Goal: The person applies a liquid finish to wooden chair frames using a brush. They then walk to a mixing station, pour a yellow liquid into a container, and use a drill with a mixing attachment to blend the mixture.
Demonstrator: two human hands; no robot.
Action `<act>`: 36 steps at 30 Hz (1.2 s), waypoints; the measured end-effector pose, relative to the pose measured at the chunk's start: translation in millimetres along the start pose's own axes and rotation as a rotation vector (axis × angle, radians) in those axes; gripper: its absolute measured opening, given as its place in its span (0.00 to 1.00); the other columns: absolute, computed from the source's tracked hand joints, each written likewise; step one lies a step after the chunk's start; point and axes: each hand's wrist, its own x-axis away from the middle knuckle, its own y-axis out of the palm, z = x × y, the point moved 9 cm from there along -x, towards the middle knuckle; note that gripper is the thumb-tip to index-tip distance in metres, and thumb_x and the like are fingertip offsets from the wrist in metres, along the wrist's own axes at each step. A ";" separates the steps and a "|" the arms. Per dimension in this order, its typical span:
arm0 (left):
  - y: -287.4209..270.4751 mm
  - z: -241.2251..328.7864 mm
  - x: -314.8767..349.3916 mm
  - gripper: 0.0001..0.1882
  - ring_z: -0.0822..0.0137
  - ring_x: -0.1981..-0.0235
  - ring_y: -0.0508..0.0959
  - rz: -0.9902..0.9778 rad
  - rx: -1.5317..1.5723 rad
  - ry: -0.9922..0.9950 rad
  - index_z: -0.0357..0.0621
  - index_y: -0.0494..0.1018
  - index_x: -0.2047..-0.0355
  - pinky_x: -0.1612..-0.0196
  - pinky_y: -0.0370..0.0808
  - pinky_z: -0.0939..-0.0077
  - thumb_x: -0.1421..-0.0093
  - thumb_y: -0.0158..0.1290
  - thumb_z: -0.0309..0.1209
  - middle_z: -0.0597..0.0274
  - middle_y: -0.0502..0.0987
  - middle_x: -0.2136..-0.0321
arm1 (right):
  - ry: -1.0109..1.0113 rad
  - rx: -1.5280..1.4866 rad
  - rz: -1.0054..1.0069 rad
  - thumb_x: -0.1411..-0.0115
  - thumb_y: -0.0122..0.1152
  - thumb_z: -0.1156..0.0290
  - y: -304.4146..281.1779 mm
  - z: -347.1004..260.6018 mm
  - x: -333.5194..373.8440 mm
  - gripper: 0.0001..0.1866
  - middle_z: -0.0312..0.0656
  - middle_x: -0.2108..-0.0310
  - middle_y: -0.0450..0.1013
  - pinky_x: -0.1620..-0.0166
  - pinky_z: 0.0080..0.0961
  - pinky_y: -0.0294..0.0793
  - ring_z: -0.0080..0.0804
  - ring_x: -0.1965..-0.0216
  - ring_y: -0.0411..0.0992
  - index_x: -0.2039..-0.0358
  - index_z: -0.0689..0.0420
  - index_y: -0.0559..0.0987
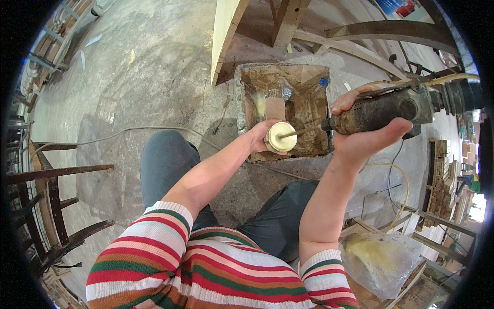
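My left hand (pixel 261 136) is wrapped round a small round cup (pixel 286 130) with pale yellow stuff in it, held over the near part of an open box (pixel 240 95). My right hand (pixel 355 147) grips a worn, dark power drill (pixel 375 112) from below, its thumb stretched out along the near side. From the drill's chuck a thin rod (pixel 309 131) runs left and its tip reaches into the cup. Whether the rod is spinning I cannot tell. The tip itself is hidden in the cup.
Brown, crumpled lining and clear plastic show inside the box. A wooden frame (pixel 350 49) stands beyond it. A grey cable (pixel 170 127) crosses the floor. Dark wooden chair-like parts (pixel 56 172) stand at left; a plastic bag with yellow contents (pixel 383 257) lies at lower right.
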 end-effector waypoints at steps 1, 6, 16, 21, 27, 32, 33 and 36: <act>0.2 -0.2 -0.2 0.14 0.55 0.61 0.74 -0.006 -0.002 -0.001 0.50 0.67 0.58 0.62 0.73 0.43 0.39 0.39 0.40 0.57 0.73 0.62 | 0.004 -0.006 0.003 0.55 0.44 0.30 -0.3 0.7 0.1 0.39 0.44 0.87 0.65 0.82 0.24 0.62 0.33 0.86 0.63 0.72 0.62 0.67; -0.7 1.1 -1.1 0.14 0.55 0.61 0.74 -0.008 0.022 0.018 0.49 0.67 0.57 0.62 0.72 0.43 0.39 0.39 0.40 0.56 0.72 0.62 | 0.004 -0.006 0.002 0.55 0.44 0.30 -0.8 2.0 -0.3 0.40 0.44 0.88 0.64 0.81 0.24 0.62 0.32 0.86 0.63 0.71 0.62 0.68; -5.0 1.6 -0.9 0.15 0.55 0.61 0.74 0.047 0.004 0.029 0.49 0.67 0.56 0.62 0.73 0.43 0.39 0.40 0.41 0.55 0.71 0.60 | 0.006 0.005 0.008 0.54 0.45 0.31 -0.2 2.9 -1.2 0.39 0.44 0.88 0.64 0.81 0.24 0.62 0.32 0.87 0.63 0.72 0.63 0.68; -8.7 4.5 -6.1 0.16 0.54 0.60 0.73 0.102 0.048 0.078 0.50 0.68 0.57 0.62 0.72 0.42 0.41 0.40 0.43 0.57 0.71 0.59 | 0.019 -0.009 0.019 0.55 0.45 0.31 -0.9 6.2 0.0 0.40 0.44 0.88 0.65 0.81 0.23 0.62 0.32 0.87 0.63 0.71 0.64 0.68; -16.9 9.7 -8.9 0.16 0.56 0.59 0.73 0.106 0.110 0.135 0.49 0.69 0.58 0.60 0.71 0.45 0.40 0.40 0.42 0.59 0.72 0.59 | 0.006 0.009 0.023 0.55 0.45 0.31 4.9 5.7 0.7 0.40 0.44 0.87 0.65 0.81 0.24 0.63 0.33 0.86 0.64 0.71 0.65 0.68; -16.1 12.5 -10.7 0.15 0.63 0.59 0.74 0.171 0.118 0.185 0.46 0.70 0.59 0.55 0.71 0.61 0.41 0.43 0.39 0.63 0.74 0.62 | 0.014 -0.003 0.029 0.55 0.45 0.31 -2.3 10.5 -0.3 0.40 0.44 0.87 0.64 0.80 0.24 0.64 0.32 0.85 0.64 0.70 0.65 0.68; -18.6 15.0 -10.1 0.14 0.64 0.60 0.74 0.165 0.127 0.206 0.46 0.70 0.59 0.54 0.71 0.64 0.41 0.43 0.39 0.63 0.74 0.62 | 0.024 -0.008 0.007 0.55 0.45 0.31 0.8 10.8 0.3 0.40 0.44 0.87 0.64 0.80 0.24 0.64 0.32 0.85 0.64 0.69 0.65 0.68; -25.2 19.3 -11.5 0.14 0.65 0.60 0.74 0.149 0.172 0.236 0.45 0.70 0.59 0.54 0.71 0.65 0.41 0.43 0.38 0.63 0.74 0.62 | 0.033 -0.003 -0.023 0.55 0.44 0.31 6.0 10.2 0.1 0.40 0.44 0.87 0.64 0.80 0.25 0.64 0.32 0.85 0.63 0.69 0.64 0.68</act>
